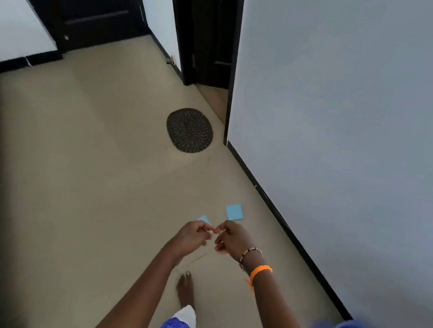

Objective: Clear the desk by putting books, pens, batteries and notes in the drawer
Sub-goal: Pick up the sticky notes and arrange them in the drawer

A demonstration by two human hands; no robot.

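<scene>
2 blue notes (234, 212) flat on floor (1 half-hidden).

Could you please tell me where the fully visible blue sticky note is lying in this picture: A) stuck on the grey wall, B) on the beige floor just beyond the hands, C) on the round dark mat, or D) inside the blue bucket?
B: the blue sticky note lies flat on the beige floor, just past the right hand and well short of the round dark mat.
</scene>
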